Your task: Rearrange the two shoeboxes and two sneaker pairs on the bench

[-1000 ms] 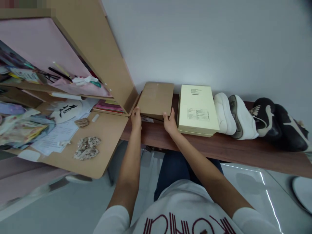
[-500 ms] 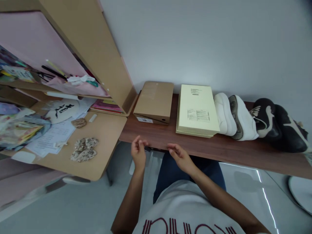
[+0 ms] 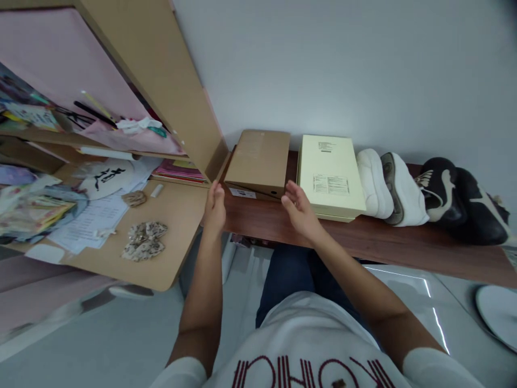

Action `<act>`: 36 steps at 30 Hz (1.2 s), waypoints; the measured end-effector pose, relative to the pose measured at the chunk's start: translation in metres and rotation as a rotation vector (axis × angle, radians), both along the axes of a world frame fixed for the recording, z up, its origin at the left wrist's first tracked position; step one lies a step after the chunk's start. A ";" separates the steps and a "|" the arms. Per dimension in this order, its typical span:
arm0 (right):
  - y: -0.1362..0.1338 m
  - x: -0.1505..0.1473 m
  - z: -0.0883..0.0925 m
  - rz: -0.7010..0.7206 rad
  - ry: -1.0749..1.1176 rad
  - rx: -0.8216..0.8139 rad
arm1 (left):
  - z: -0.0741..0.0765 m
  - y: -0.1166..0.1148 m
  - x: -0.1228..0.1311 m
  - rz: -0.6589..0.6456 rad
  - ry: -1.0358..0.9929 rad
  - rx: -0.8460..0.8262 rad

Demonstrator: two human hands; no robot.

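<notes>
A brown cardboard box (image 3: 258, 156) with a white label on its front lies on the dark wooden shelf (image 3: 258, 221), against the wall. My left hand (image 3: 215, 207) is just off the box's front left corner, fingers upright and holding nothing. Near the front right corner my right hand (image 3: 299, 211) is open, palm turned inward, with nothing in it. It partly overlaps the pale yellow shoebox (image 3: 331, 172) in view; contact with either box cannot be made out. Beside the yellow box stand white sneakers (image 3: 407, 191).
Black shoes (image 3: 440, 191) stand at the shelf's right end. On the left, a tan desk (image 3: 173, 231) holds a patterned scrunchie (image 3: 144, 241), papers (image 3: 95, 221) and a white cap (image 3: 107, 178). A tall wooden panel (image 3: 194, 102) rises left of the brown box.
Both hands have moved forward and apart, from above the shelf's front edge to either side of the brown box's front. The boxes and shoes keep their places.
</notes>
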State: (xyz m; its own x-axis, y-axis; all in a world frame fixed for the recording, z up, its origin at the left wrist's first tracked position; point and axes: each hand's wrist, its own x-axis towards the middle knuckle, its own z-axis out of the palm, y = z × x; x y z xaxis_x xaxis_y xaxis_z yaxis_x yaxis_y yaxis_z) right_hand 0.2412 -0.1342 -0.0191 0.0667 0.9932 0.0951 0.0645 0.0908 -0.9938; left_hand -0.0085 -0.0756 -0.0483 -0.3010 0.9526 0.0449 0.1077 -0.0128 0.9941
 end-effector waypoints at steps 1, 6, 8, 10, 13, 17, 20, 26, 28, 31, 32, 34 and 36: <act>0.014 -0.003 0.005 -0.035 -0.029 0.016 | 0.004 0.017 -0.001 0.002 -0.018 0.020; 0.069 -0.013 0.011 -0.154 -0.144 -0.027 | 0.006 0.080 -0.006 0.008 -0.086 0.055; 0.083 -0.016 0.006 -0.180 -0.169 -0.049 | 0.002 0.093 -0.009 -0.013 -0.125 0.025; 0.094 -0.018 -0.002 -0.205 -0.172 -0.073 | -0.003 0.098 -0.011 -0.040 -0.174 -0.002; 0.106 -0.019 -0.013 -0.212 -0.119 -0.089 | -0.008 0.099 -0.010 -0.065 -0.239 0.006; 0.115 -0.020 -0.016 -0.165 -0.049 -0.101 | -0.014 0.097 -0.006 -0.101 -0.349 -0.029; 0.117 -0.023 -0.012 -0.186 -0.029 -0.184 | -0.020 0.100 -0.009 -0.130 -0.390 -0.059; 0.116 -0.030 -0.007 -0.266 0.038 -0.289 | -0.036 0.110 -0.013 -0.101 -0.371 -0.086; 0.117 -0.029 -0.008 -0.267 0.044 -0.298 | -0.037 0.111 -0.011 -0.130 -0.366 -0.088; 0.119 -0.024 -0.011 -0.248 0.046 -0.311 | -0.035 0.110 -0.008 -0.181 -0.366 -0.084; 0.120 -0.023 -0.011 -0.244 0.047 -0.317 | -0.034 0.109 -0.007 -0.193 -0.366 -0.082; 0.121 -0.022 -0.013 -0.246 0.046 -0.326 | -0.033 0.109 -0.006 -0.211 -0.364 -0.080; 0.121 -0.023 -0.014 -0.255 0.046 -0.334 | -0.034 0.110 -0.004 -0.206 -0.360 -0.072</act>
